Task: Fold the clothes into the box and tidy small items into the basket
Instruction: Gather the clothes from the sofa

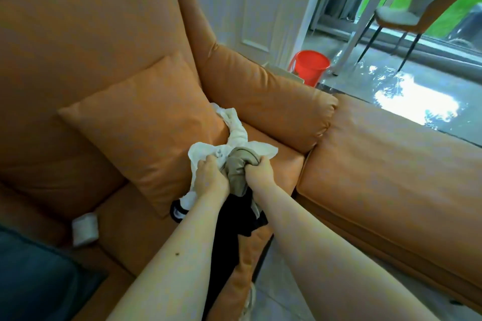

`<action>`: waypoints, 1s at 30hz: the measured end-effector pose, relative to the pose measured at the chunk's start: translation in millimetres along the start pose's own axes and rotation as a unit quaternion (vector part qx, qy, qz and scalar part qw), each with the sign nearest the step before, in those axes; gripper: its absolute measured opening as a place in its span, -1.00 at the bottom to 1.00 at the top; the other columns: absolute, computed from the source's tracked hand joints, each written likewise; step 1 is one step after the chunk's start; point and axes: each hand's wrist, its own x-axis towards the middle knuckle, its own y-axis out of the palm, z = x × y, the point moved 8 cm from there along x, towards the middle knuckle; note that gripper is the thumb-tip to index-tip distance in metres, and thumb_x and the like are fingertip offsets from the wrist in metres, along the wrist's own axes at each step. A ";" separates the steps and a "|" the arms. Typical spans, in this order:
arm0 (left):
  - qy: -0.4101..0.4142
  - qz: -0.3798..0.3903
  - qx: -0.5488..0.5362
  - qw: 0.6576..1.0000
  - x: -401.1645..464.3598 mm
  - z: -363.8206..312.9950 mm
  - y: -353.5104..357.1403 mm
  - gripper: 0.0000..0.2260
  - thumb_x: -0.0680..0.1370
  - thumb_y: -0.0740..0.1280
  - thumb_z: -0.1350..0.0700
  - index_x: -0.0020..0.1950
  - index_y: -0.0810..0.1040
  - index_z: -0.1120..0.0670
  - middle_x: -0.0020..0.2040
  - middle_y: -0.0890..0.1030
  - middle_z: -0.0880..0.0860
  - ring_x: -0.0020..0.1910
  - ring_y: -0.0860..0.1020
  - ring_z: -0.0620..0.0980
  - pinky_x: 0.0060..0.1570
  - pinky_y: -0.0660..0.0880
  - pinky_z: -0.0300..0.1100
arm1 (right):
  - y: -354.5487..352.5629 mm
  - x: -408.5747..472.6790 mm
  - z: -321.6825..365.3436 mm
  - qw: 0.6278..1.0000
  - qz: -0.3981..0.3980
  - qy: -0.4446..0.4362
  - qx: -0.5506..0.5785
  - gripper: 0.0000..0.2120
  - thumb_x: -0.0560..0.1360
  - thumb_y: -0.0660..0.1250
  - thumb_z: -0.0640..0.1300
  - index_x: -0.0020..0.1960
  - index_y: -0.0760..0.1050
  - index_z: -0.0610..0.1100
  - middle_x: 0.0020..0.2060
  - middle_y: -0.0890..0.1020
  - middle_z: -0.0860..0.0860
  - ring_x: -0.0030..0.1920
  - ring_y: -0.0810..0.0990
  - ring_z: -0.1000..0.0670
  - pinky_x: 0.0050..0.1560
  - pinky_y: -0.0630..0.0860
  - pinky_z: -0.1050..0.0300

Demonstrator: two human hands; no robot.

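Forearms: both reach in from the bottom edge, which cuts them off.
Left hand: fingers curled into the white garment.
Right hand: fist clenched round the khaki garment, bunched against the white one.
Black garment: hangs under the wrists over the seat's front edge, partly hidden.
Cushion: hides the white garment's far end.
Sofa: armrest close right; bare floor beyond.
Red bucket: behind the armrest, base hidden.

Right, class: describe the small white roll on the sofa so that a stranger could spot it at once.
Start at the large orange leather sofa and find its square orange cushion. Below the cushion's lower left corner, on the seat, lies a small white paper roll. Unlike the crumpled clothes nearby, it is a neat cylinder, lying untouched.
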 end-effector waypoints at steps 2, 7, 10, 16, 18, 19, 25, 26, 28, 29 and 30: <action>-0.014 0.020 0.037 0.999 24.8 -4.2 18.3 -0.71 0.57 0.19 0.18 0.29 0.37 0.14 0.31 0.30 0.18 0.19 0.43 0.22 0.19 0.41 0.04 | -1.0 29.2 -4.3 1.000 0.001 0.012 0.006 -0.70 0.53 0.15 -0.29 0.26 0.32 -0.26 0.17 0.51 -0.21 0.10 0.52 -0.18 0.03 0.46 0.03; -0.073 0.027 0.078 0.994 103.8 13.6 61.9 -0.58 0.51 0.31 0.13 0.34 0.34 -0.09 0.50 0.01 0.11 0.44 0.12 0.17 0.40 0.18 0.01 | 15.9 113.3 -18.7 0.998 0.017 0.062 -0.011 -0.65 0.53 0.19 -0.28 0.31 0.33 -0.28 0.22 0.50 -0.23 0.22 0.51 -0.20 0.19 0.47 0.00; -0.187 0.045 0.003 0.981 144.1 40.3 89.4 -0.26 0.43 0.42 0.14 0.48 0.08 -0.15 0.54 -0.08 0.12 0.47 0.12 0.23 0.43 0.17 0.08 | 28.3 158.6 -25.8 0.994 0.046 0.094 -0.041 -0.68 0.54 0.17 -0.29 0.28 0.32 -0.31 0.23 0.48 -0.23 0.22 0.48 -0.19 0.14 0.42 0.07; -0.284 0.107 -0.102 0.947 184.4 58.7 143.0 -0.11 0.39 0.46 0.07 0.54 -0.06 -0.05 0.39 0.32 0.20 0.23 0.46 0.25 0.13 0.44 0.01 | 35.4 215.3 -36.3 0.986 0.079 0.143 -0.037 -0.66 0.55 0.11 -0.37 0.32 0.28 -0.37 0.30 0.42 -0.26 0.27 0.44 -0.17 0.20 0.40 0.11; -0.261 0.143 -0.087 0.951 189.6 48.7 160.3 -0.33 0.41 0.42 0.06 0.46 0.24 0.14 0.26 0.50 0.22 0.12 0.55 0.21 0.07 0.50 -0.01 | 25.7 226.5 -42.2 0.984 0.072 0.155 -0.057 -0.68 0.54 0.15 -0.32 0.28 0.32 -0.34 0.25 0.47 -0.24 0.23 0.47 -0.18 0.10 0.41 0.11; -0.244 0.156 -0.070 0.955 191.9 39.3 166.0 -0.46 0.42 0.39 0.06 0.36 0.37 0.18 0.18 0.56 0.23 0.07 0.57 0.21 0.05 0.52 -0.01 | 19.1 230.9 -42.9 0.983 0.069 0.163 -0.057 -0.69 0.53 0.15 -0.31 0.27 0.33 -0.33 0.23 0.48 -0.23 0.19 0.49 -0.17 0.04 0.40 0.12; -0.161 0.151 -0.028 0.975 204.8 -71.9 190.4 -0.67 0.48 0.31 0.10 0.21 0.48 0.18 0.06 0.60 0.18 -0.14 0.50 0.10 -0.14 0.39 -0.18 | -62.2 276.7 -18.9 0.986 0.000 0.169 0.008 -0.65 0.52 0.15 -0.30 0.29 0.31 -0.29 0.21 0.49 -0.17 0.13 0.49 -0.14 -0.04 0.33 0.19; -0.149 0.142 -0.019 0.978 206.8 -94.1 193.2 -0.66 0.48 0.30 0.09 0.21 0.46 0.19 0.09 0.59 0.19 -0.11 0.51 0.11 -0.15 0.38 -0.18 | -80.3 282.2 -10.1 0.986 -0.016 0.165 0.019 -0.66 0.52 0.14 -0.30 0.28 0.31 -0.28 0.20 0.49 -0.17 0.08 0.47 -0.12 -0.04 0.33 0.18; -0.116 0.129 -0.025 0.985 211.0 -140.5 202.6 -0.65 0.47 0.30 0.08 0.22 0.44 0.19 0.11 0.58 0.18 -0.03 0.54 0.15 -0.17 0.37 -0.17 | -118.2 296.2 8.5 0.988 -0.040 0.148 0.034 -0.67 0.51 0.13 -0.31 0.27 0.31 -0.27 0.18 0.49 -0.18 -0.01 0.42 -0.08 -0.04 0.34 0.16; -0.103 0.126 -0.038 0.986 211.7 -164.3 207.6 -0.64 0.47 0.30 0.07 0.22 0.43 0.18 0.12 0.57 0.16 -0.01 0.54 0.16 -0.17 0.37 -0.16 | -138.6 303.1 18.0 0.988 -0.056 0.139 0.039 -0.68 0.51 0.12 -0.32 0.26 0.31 -0.27 0.17 0.49 -0.18 -0.01 0.42 -0.07 -0.04 0.34 0.14; -0.094 0.130 -0.055 0.985 211.0 -192.1 214.1 -0.62 0.46 0.32 0.06 0.24 0.42 0.16 0.14 0.56 0.15 0.00 0.54 0.16 -0.15 0.39 -0.15 | -164.5 309.7 29.5 0.988 -0.073 0.129 0.043 -0.69 0.51 0.12 -0.32 0.25 0.32 -0.27 0.17 0.49 -0.19 0.00 0.43 -0.09 -0.05 0.35 0.13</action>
